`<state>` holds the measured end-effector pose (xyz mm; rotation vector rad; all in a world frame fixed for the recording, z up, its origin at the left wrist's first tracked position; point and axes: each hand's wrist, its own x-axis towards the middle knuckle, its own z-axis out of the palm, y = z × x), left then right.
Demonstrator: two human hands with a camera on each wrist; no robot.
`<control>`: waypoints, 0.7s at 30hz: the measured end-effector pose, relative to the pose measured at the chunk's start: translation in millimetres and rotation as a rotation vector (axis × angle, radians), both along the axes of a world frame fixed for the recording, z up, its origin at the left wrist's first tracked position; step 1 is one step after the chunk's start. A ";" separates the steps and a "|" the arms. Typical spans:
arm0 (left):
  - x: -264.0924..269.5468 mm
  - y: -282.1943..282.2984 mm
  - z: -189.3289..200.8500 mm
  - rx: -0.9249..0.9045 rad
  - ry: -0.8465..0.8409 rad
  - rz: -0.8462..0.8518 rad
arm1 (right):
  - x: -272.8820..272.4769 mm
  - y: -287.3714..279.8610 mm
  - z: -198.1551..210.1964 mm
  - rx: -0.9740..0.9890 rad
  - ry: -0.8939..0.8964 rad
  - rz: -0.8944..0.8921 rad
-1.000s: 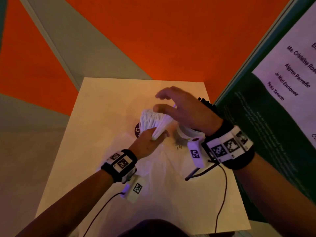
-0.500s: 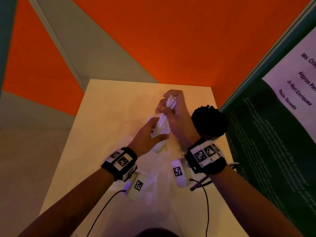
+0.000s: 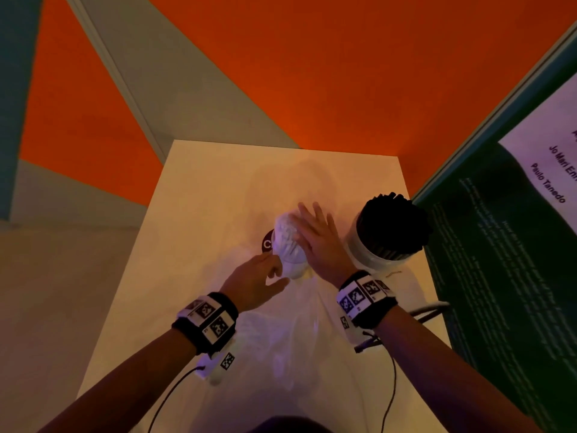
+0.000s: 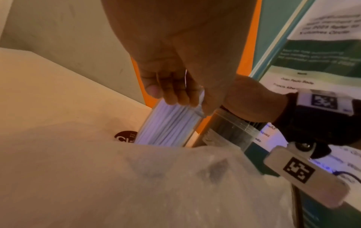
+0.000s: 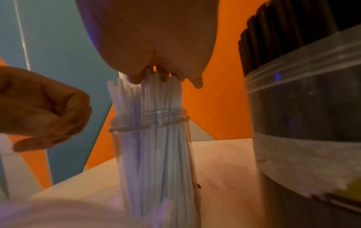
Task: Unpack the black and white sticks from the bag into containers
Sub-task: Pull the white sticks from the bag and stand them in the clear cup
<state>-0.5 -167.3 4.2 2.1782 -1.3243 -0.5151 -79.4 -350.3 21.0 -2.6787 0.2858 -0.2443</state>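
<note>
White sticks point(image 3: 285, 235) stand bunched in a narrow clear jar point(image 5: 152, 146) at mid-table, their tops above the rim. My right hand point(image 3: 315, 239) lies flat over them, and its straight fingers point(image 5: 134, 78) press on the stick tops. Beside the jar's near side, my left hand point(image 3: 259, 279) hangs loosely curled, holds nothing and stays apart from the jar in the right wrist view point(image 5: 48, 108). Black sticks point(image 3: 393, 226) fill a wider clear container point(image 3: 371, 257) just to the right. The crumpled clear plastic bag point(image 3: 281, 345) lies on the table between my forearms.
The pale table point(image 3: 203, 214) is small, with bare surface to the left and behind the jar. A dark round sticker point(image 3: 267, 243) sits by the jar. A green board with a printed sheet point(image 3: 499, 245) stands along the right edge. Orange and grey floor lies beyond.
A second ago both hands held a bundle of white sticks over the jar. The sticks now stand in the jar, the right hand has flattened on top, and the left hand has let go.
</note>
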 end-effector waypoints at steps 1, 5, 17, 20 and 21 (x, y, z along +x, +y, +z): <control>-3.6 -0.4 -1.0 0.084 -0.006 -0.020 | -3.6 -0.3 -2.8 -0.023 0.046 0.016; -22.6 -8.1 -3.8 0.396 -0.052 -0.063 | -23.5 3.0 14.6 0.141 -0.222 0.026; -40.9 8.6 31.6 0.160 0.122 -0.104 | -79.6 50.5 -17.7 0.297 0.658 0.164; -44.3 16.1 48.6 0.029 0.190 -0.087 | -73.6 70.7 -39.7 0.064 0.667 0.170; -45.7 18.4 52.3 0.012 0.200 -0.085 | -72.0 75.8 -44.5 -0.043 0.665 0.176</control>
